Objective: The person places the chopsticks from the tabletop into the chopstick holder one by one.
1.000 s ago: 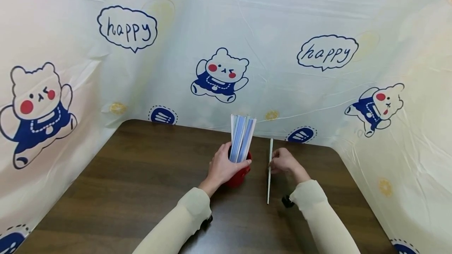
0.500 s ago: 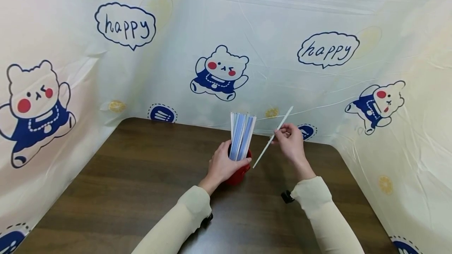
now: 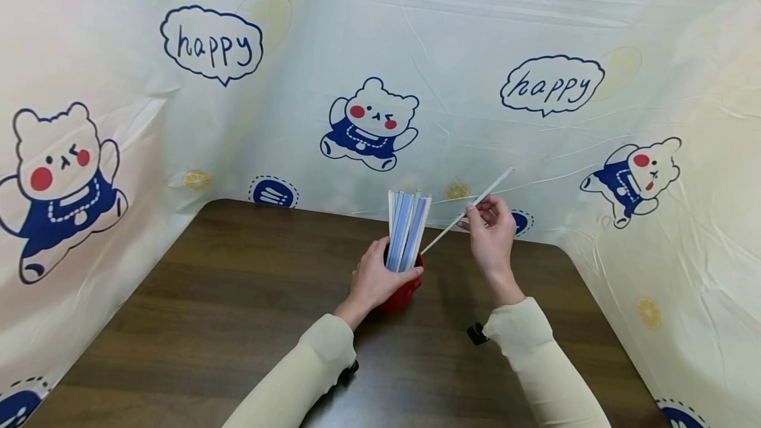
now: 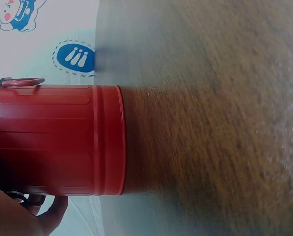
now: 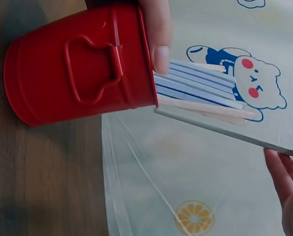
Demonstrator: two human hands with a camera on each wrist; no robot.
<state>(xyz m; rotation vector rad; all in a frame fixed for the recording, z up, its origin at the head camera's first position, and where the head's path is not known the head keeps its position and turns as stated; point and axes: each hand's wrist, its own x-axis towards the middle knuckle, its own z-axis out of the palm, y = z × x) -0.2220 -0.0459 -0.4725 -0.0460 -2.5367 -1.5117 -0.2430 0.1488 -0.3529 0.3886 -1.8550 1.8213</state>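
A small red metal bucket (image 3: 401,299) with side handles (image 5: 80,69) stands upright on the wooden table, holding several blue, white and pale pink straws (image 3: 407,230). My left hand (image 3: 378,277) grips the bucket around its upper part, thumb along the near rim. To the right, my right hand (image 3: 492,233) pinches a single pale straw (image 3: 493,183) between thumb and fingertips. That straw slants, its lower end right at the bucket's right rim in the head view. In the right wrist view the same straw (image 5: 220,130) runs from the rim to the fingers (image 5: 279,172).
The dark brown table (image 3: 255,322) reaches back to a pale curtain (image 3: 285,117) printed with bears and words, which encloses the back and both sides. A black wrist camera (image 3: 477,333) hangs below the right sleeve (image 3: 535,342).
My right hand has lifted the straw off to the bucket's right, raised it and tilted it, bringing its lower end to the rim. The left hand and bucket have stayed put.
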